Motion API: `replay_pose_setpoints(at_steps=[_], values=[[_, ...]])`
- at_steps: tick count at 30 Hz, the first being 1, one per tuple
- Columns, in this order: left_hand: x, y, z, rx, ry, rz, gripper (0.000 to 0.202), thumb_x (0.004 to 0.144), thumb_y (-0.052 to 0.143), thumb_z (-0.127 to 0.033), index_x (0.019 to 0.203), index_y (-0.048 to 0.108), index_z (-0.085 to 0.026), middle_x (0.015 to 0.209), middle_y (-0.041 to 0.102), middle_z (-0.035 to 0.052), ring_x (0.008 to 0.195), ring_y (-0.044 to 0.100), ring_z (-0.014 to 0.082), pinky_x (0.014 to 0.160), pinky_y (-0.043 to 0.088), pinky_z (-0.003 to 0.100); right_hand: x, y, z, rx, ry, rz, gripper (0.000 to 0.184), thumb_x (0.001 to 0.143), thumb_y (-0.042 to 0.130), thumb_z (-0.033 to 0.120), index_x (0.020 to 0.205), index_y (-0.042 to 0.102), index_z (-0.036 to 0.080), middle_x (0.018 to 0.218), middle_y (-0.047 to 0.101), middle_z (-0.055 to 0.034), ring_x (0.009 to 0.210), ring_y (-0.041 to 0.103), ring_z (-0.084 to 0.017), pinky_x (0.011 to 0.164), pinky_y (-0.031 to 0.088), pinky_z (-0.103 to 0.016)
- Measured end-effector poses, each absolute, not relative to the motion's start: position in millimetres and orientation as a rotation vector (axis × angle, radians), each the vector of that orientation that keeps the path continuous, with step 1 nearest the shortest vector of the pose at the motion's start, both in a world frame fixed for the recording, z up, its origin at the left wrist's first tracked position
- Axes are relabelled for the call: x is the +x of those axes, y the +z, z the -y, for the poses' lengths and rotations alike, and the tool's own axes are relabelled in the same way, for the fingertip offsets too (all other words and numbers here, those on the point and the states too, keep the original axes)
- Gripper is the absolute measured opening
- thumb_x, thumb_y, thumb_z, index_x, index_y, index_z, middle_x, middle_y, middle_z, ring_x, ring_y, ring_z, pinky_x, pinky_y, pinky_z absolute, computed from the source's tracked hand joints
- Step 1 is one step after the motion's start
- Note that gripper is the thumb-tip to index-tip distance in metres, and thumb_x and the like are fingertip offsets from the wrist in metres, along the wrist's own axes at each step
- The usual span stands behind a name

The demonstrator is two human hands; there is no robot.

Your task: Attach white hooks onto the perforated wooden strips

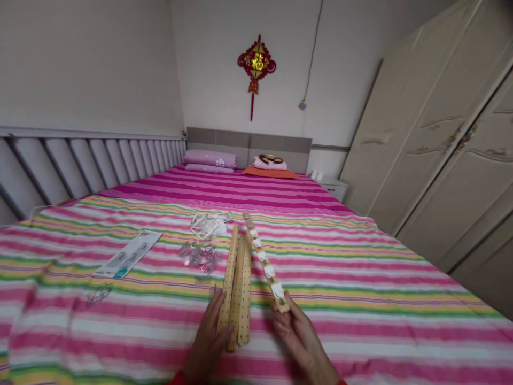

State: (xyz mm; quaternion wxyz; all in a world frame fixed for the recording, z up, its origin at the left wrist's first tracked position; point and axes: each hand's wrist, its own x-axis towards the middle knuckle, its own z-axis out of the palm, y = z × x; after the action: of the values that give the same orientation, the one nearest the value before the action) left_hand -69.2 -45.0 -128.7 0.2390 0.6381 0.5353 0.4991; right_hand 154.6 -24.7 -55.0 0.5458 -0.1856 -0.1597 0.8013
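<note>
My right hand [294,331] grips the near end of a narrow wooden strip [262,256] with a row of white pieces along its face. That strip is tilted, its far end pointing forward and left. Beside it lie several pale wooden strips [244,294] dotted with small holes, close together and pointing away from me. My left hand [208,331] rests against their near left side, fingers stretched out and thumb apart over the near ends. Left of the strips is a cluster of small clear plastic packets [200,256]. Behind these sits a pile of clear and white packaging [210,224].
A flat white package [130,254] lies on the striped bedspread [340,299] to the left, near a tangle of thin wire-like loops [99,293]. Pillows [210,159] lie by the headboard [276,143]. A slatted rail [80,160] borders the left; wardrobes [436,149] stand right.
</note>
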Motion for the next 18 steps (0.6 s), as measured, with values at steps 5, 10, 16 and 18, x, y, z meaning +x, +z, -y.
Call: replay_pose_setpoints(at_steps=[5,10,16,18], values=[[-66,-106,28,1.300,1.585,-1.391,0.070,0.080,0.056,-0.041,0.143,0.028,-0.026,0.151,0.030,0.0089,0.138,0.027,0.0260,0.111,0.028,0.043,82,-48,-2,-0.597,1.852,0.643,0.024,0.071,0.075,0.033,0.082,0.065,0.014,0.058,0.056,0.0020,0.041,0.039,-0.004,0.036,0.027,-0.015],[-62,-81,3,1.056,1.739,-1.317,0.082,0.076,0.061,-0.044,0.144,0.018,-0.028,0.147,0.034,0.0126,0.130,0.041,0.0253,0.099,0.043,0.036,28,-58,-24,-0.720,1.716,0.977,0.039,0.068,0.073,0.047,0.089,0.069,0.014,0.049,0.049,0.0066,0.036,0.032,-0.004,0.036,0.023,-0.017],[-78,-69,-23,0.898,1.779,-1.542,0.072,0.078,0.054,-0.054,0.138,0.031,-0.020,0.119,0.056,0.0143,0.100,0.061,0.0233,0.078,0.052,0.032,1,-63,-31,-0.767,1.619,1.265,0.051,0.073,0.064,0.057,0.101,0.069,0.015,0.055,0.052,0.0052,0.040,0.033,-0.006,0.041,0.026,-0.020],[-86,-68,-33,0.886,1.813,-1.624,0.064,0.081,0.049,-0.055,0.131,0.039,-0.017,0.113,0.058,0.0129,0.100,0.060,0.0222,0.081,0.051,0.033,-1,-64,-31,-0.769,1.580,1.344,0.050,0.076,0.062,0.056,0.105,0.068,0.016,0.053,0.048,0.0066,0.040,0.032,-0.006,0.042,0.026,-0.020]])
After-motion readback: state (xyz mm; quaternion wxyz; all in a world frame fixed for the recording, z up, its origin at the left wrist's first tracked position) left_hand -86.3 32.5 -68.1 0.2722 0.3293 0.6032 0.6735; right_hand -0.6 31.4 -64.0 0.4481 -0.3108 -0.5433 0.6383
